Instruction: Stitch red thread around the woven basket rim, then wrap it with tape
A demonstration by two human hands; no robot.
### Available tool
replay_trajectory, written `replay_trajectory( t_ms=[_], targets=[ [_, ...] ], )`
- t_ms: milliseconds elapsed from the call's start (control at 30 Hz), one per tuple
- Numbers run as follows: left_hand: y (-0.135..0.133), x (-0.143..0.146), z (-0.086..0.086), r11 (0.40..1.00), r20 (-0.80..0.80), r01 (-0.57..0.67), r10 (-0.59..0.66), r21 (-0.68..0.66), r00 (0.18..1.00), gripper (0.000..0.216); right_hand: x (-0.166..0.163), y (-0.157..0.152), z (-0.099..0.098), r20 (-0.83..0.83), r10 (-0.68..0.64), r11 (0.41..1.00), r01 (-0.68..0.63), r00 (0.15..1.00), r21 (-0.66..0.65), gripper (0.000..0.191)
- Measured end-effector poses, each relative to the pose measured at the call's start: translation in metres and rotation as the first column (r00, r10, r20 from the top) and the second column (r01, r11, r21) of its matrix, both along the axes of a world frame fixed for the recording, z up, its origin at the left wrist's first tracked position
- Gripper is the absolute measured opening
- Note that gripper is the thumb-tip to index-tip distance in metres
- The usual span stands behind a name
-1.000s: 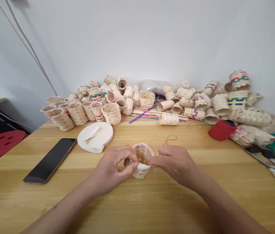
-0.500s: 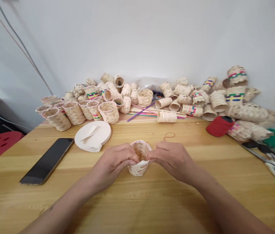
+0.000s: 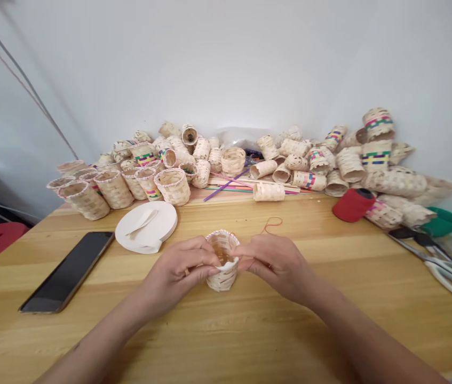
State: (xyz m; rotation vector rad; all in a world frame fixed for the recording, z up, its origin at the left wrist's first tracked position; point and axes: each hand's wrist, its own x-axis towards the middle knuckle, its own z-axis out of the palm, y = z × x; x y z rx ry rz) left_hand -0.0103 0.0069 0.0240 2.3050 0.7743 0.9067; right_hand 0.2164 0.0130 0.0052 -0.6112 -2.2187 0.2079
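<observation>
A small woven bamboo basket [image 3: 221, 280] stands upright on the wooden table between my hands. Red-and-white binding runs round the back of its rim, and a white strip [image 3: 228, 265] lies folded over the front. My left hand [image 3: 181, 269] pinches the left side of the rim, thumb outside and fingers reaching in. On the right, my right hand [image 3: 277, 266] is closed, its fingertips pressing the strip at the rim. A thin red thread [image 3: 272, 224] loops on the table just behind that hand; whether the fingers hold its end is hidden.
Left of the hands lie a roll of white strip [image 3: 145, 228] and a phone [image 3: 68, 272]. Several bound baskets [image 3: 116, 191] stand behind them. More woven baskets [image 3: 349, 165] pile against the wall. A red thread spool [image 3: 353, 205] and scissors [image 3: 445, 266] are at right.
The white strip, pulled taut between both hands before, now folds down over the front rim. My right fingertips have moved onto the rim. The whole view has shifted slightly.
</observation>
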Motion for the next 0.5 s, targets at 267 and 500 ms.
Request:
replay_trajectory(
  t_ms=[267, 500],
  targets=[
    [0.0, -0.001, -0.003, 1.0, -0.016, -0.013, 0.013, 0.001, 1.0, 0.014, -0.006, -0.001, -0.008, 0.054, 0.014, 0.999, -0.011, 0.998, -0.047, 0.013],
    [-0.013, 0.01, -0.006, 0.947, 0.106, -0.181, 0.157, 0.267, 0.982, 0.02, -0.004, -0.003, -0.007, 0.142, -0.054, 0.996, 0.064, 0.988, -0.066, 0.014]
  ],
)
